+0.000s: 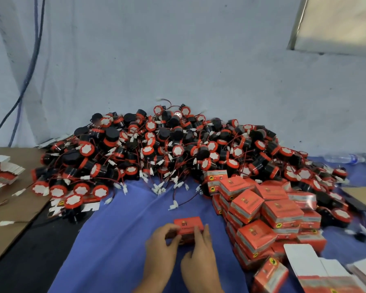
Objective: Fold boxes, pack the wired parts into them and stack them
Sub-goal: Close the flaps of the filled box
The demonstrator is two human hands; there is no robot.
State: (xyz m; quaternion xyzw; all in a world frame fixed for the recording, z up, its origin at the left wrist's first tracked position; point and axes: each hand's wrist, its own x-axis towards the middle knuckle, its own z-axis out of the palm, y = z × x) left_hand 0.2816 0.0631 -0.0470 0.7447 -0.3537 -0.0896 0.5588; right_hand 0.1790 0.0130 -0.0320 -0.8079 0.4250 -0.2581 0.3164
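A small red box (189,224) sits low in the middle of the blue cloth (118,240), held between both hands. My left hand (160,248) grips its left side with curled fingers. My right hand (199,256) holds its right side, fingers laid along the box edge. Behind them spreads a big heap of black-and-red wired parts (156,149) with white connectors. To the right stands a stack of closed red boxes (260,214).
Flat unfolded box blanks lie at the far left (2,172) and at the lower right (317,269). A brown cardboard sheet (13,220) covers the left side. A plastic water bottle (344,158) lies at the right by the wall. Blue cables (28,75) hang at the left.
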